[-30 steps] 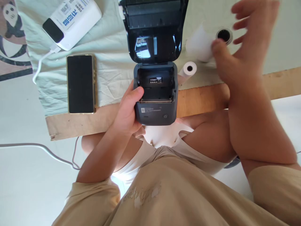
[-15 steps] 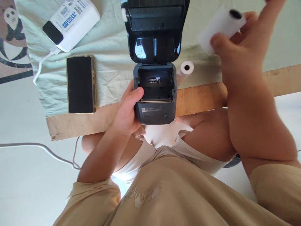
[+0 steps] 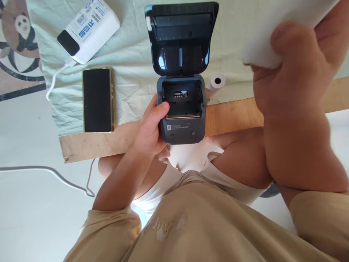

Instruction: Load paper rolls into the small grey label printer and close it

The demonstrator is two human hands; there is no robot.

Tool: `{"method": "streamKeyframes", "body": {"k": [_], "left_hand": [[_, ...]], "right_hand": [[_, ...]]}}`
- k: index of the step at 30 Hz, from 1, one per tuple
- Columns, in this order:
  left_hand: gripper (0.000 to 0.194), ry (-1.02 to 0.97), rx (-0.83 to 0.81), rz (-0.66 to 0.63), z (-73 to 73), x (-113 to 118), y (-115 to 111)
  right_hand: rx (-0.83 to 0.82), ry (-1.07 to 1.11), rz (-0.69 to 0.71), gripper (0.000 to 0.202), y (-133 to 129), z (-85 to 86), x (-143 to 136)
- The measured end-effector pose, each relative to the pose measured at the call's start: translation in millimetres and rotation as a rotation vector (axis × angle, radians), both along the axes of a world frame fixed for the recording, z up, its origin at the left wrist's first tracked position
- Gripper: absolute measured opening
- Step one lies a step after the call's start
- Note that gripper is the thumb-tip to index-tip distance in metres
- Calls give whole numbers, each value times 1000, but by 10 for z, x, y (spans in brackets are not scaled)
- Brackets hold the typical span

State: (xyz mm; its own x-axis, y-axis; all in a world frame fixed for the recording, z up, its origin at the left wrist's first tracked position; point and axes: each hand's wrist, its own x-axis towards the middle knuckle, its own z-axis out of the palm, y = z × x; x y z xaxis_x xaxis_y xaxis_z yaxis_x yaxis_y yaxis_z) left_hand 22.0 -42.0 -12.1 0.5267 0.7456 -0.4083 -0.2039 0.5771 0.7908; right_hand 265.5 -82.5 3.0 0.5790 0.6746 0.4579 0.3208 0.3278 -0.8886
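Observation:
A dark label printer is held by my left hand, its thumb over the left rim of the paper bay. The printer's glossy black lid stands fully raised, and no roll sits in the bay. At the upper right, my right hand grips a white paper roll, close to the camera and partly blurred. The roll's far end runs past the frame's top edge. Behind the printer's right side lies a second, smaller white paper roll, its dark core hole facing up.
A pale green cloth covers the table, with a bare wooden edge toward me. On the left lie a smartphone and a white power bank with a white cable plugged in.
My right hand has lifted the paper roll nearer the camera and turned it, so its dark core end no longer shows. My left hand still holds the printer; the view has shifted slightly.

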Motion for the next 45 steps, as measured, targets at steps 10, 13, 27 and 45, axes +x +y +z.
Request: {"method": "streamKeyframes", "body": {"k": [10,13,27,45], "left_hand": [[40,20,-17,-14,38,-26,9],[36,-5,-17,-3,24,-27,2],[30,-69,108,3,-13,-51,-52],[17,-117,42,113,-29,-28,-37]], "right_hand": [[-491,286,340,43,-43,196,-215],[-340,-72,217,35,-145,326,-340],[-398,-849,112,31,-133,182,-637],[-20,-874,115,13,-179,-19,-739]]}}
